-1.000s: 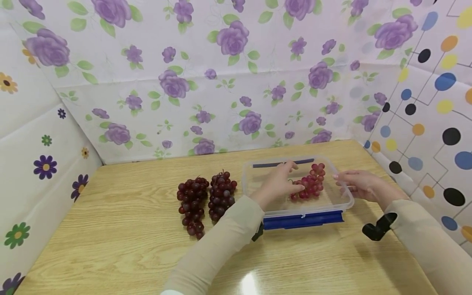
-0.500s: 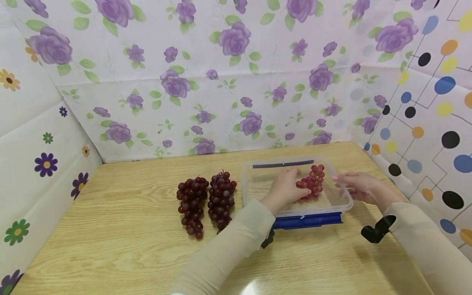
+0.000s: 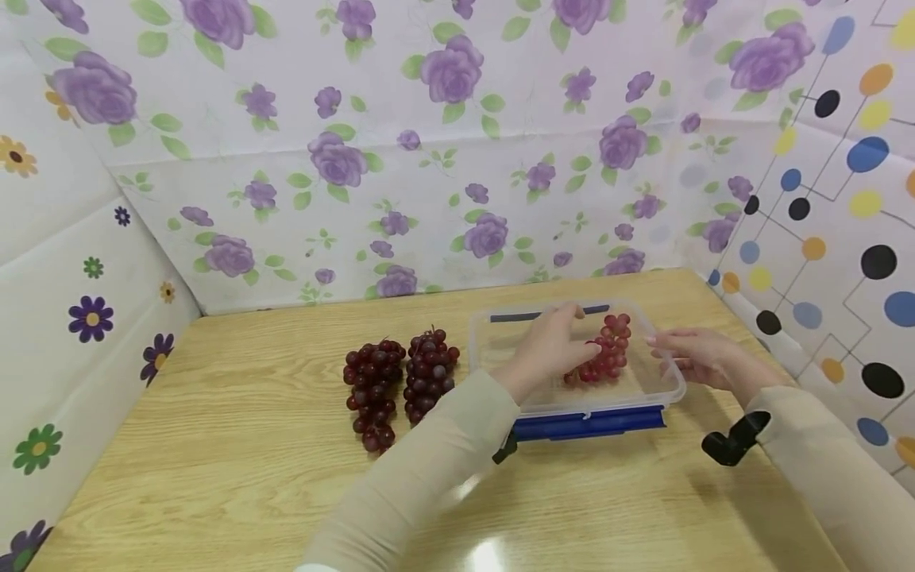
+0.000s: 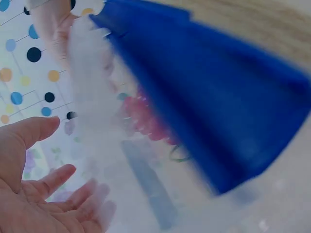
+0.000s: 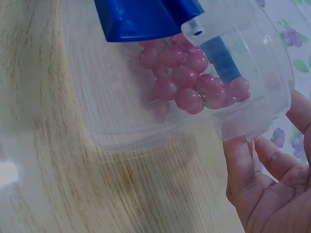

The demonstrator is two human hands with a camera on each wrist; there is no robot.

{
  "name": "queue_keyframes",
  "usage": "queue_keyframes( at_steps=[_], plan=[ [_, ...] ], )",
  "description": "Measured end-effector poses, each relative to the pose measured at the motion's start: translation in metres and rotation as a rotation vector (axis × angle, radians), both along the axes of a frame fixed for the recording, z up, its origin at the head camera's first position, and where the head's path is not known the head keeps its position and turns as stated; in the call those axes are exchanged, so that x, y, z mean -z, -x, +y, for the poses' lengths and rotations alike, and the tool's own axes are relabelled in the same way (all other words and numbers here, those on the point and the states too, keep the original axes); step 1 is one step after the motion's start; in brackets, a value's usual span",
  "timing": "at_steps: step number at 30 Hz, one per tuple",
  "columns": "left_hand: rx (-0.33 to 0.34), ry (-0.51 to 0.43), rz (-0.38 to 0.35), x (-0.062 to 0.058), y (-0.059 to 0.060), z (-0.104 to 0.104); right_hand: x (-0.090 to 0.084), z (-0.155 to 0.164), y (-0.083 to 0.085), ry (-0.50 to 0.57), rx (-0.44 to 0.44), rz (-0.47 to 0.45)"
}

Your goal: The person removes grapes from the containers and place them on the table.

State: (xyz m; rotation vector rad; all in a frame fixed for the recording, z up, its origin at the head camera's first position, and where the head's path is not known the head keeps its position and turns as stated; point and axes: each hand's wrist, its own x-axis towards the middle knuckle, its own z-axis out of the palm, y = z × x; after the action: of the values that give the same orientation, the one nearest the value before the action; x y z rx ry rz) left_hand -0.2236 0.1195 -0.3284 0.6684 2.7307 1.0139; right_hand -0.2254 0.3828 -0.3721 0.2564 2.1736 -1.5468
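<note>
Showing a left hand (image 3: pixel 546 353) over the clear box (image 3: pixel 672 387), fingers relaxed and spread beside the pink grapes (image 3: pixel 604 357), which lay inside toward the box's right wall; whether the fingertips touched the bunch could not be told. The right hand (image 3: pixel 696 356) rested at the box's right rim, fingers nearly straight, gripping nothing. The box stood near the table's (image 3: pixel 214 445) far right corner, its blue clasp (image 3: pixel 589 423) facing the near edge. Two dark bunches (image 3: pixel 396 381) lay side by side on the wood, just left of the box.

Risk, as judged: the light box could slide or tip if the right hand pressed its rim unevenly, and loose grapes might detach if the left hand dragged the bunch.

The table was pale wood grain with glare near the front edge. Floral sheeting (image 3: pixel 443 159) covered the rear and left walls; dotted sheeting (image 3: pixel 843 222) covered the right.
</note>
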Motion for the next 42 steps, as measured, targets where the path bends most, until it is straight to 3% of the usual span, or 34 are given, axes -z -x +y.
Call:
queue_keyframes(
  at_steps=[18,24,31,42],
  plan=[
    [0.194,0.035,0.127,-0.047,0.016,0.009,-0.003,-0.001,-0.003,0.019,0.028,0.007],
    [0.218,0.008,0.16,-0.045,0.027,0.011,-0.001,0.0,-0.003,0.037,0.04,0.016],
    [0.252,0.027,0.207,-0.034,0.039,0.02,0.0,-0.002,-0.003,0.041,0.053,0.022],
    [0.292,-0.003,0.143,-0.024,0.052,0.03,0.0,-0.003,-0.005,0.041,0.064,0.023]
  ],
)
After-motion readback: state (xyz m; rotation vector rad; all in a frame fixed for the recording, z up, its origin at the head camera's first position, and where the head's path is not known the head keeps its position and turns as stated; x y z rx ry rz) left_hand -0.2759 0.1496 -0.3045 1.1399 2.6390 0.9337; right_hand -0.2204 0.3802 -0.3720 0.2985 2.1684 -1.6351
